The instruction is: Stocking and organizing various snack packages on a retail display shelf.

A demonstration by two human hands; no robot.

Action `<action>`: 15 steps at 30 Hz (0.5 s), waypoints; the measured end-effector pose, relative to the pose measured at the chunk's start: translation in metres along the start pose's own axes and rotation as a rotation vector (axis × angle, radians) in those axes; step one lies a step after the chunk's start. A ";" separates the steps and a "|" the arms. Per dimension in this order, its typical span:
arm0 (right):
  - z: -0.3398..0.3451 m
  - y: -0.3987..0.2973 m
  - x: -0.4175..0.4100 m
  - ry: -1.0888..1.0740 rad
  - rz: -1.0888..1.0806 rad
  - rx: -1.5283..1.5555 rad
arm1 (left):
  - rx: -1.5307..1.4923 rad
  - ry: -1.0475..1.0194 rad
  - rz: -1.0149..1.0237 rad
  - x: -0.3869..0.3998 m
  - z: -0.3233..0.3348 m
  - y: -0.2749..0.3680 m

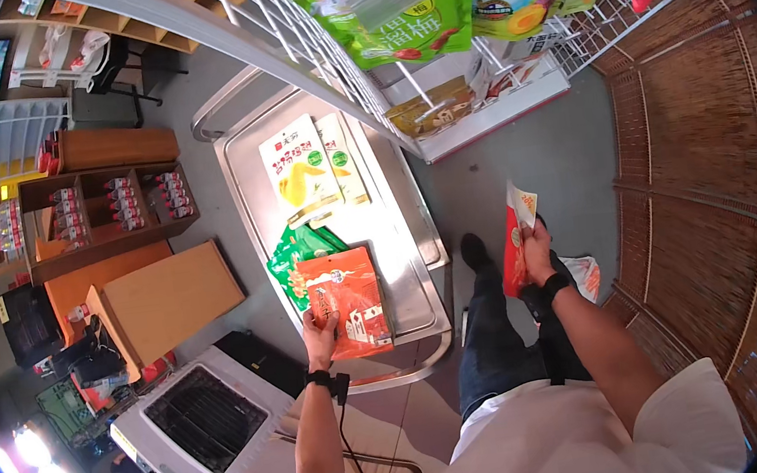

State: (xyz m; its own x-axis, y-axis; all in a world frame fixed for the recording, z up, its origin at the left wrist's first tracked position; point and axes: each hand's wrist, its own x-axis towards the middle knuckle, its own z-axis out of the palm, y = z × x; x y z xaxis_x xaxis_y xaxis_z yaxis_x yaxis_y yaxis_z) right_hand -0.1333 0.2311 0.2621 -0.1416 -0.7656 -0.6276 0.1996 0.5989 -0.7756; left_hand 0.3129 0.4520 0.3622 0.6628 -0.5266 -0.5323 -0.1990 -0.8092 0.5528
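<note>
My left hand (321, 328) grips the lower left edge of a red-orange snack pouch (347, 297), over the near end of a metal cart (415, 303). Several green snack packets (302, 246) lie partly under that pouch. Farther along the cart, a white and yellow snack bag (300, 172) overlaps a similar bag (343, 159). My right hand (536, 252) holds a narrow-looking red and white packet (514, 255), seen nearly edge-on, above the floor to the right of the cart. Both wrists wear black bands.
A white wire display rack (361, 97) with hanging snack bags (419, 15) stands ahead, beside the cart. Woven reed panels (691, 127) line the right side. Shelves of bottles (109, 206), a cardboard-coloured box (170, 301) and an air cooler (206, 417) are at left.
</note>
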 end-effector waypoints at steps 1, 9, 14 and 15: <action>0.004 -0.003 0.000 -0.027 -0.045 -0.063 | 0.003 0.004 0.000 0.000 -0.001 0.000; 0.043 -0.030 -0.020 -0.054 -0.204 -0.428 | 0.141 0.244 0.069 0.049 -0.019 -0.008; 0.068 -0.028 -0.040 -0.134 -0.208 -0.293 | -0.111 0.209 -0.279 0.116 -0.042 -0.025; 0.069 -0.029 -0.046 -0.159 -0.196 -0.304 | -0.223 0.173 -0.348 0.117 -0.040 -0.010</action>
State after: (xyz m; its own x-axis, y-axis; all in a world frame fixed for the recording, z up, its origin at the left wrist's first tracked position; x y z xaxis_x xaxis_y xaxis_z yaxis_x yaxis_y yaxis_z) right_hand -0.0654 0.2328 0.3184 0.0085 -0.8847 -0.4661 -0.1158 0.4621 -0.8792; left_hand 0.4211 0.4088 0.3201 0.7774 -0.1658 -0.6067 0.2055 -0.8447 0.4942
